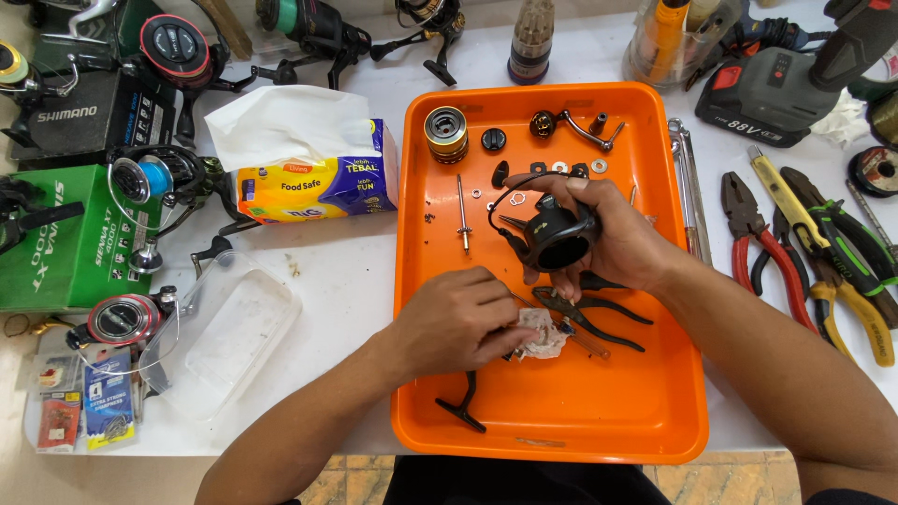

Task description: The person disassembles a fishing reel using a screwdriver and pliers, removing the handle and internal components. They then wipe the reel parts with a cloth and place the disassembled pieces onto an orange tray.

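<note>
Overhead view; landmark = orange tray (655,411), smooth plastic, rounded corners, raised rim.

Right hand (613,238) is gripping a black reel body (554,238) above the tray's centre: matte, rounded housing w/ a round opening facing the camera and a thin wire bail looping off its left side. Fingers are wrapping around it from the right.

Left hand (458,318) is resting low in the tray's left-centre, fingers curled and pinching a crumpled, stained tissue wad (541,335) w/ what looks like a thin tool; the tool's exact type can't be told. Black pliers (589,318), slim and pointed, are lying just right of the wad, partly under the right hand.

Inside the tray, far edge: gold-and-black spool (446,134), ribbed cylinder; black knob cap (493,139); metal crank handle (575,129); small washers. A thin steel shaft (463,217) is lying left of the reel body. A black bent arm piece (463,404) is sitting near the tray's near-left corner.

Outside the tray: left, a soft tissue pack (313,154), a clear plastic lid (229,332), several other reels and a green box (65,234). Right, red-handled pliers (762,248) and yellow-green pliers (842,271); beyond those, a cordless drill battery (772,93). Both forearms are crossing the tray's near rim.
</note>
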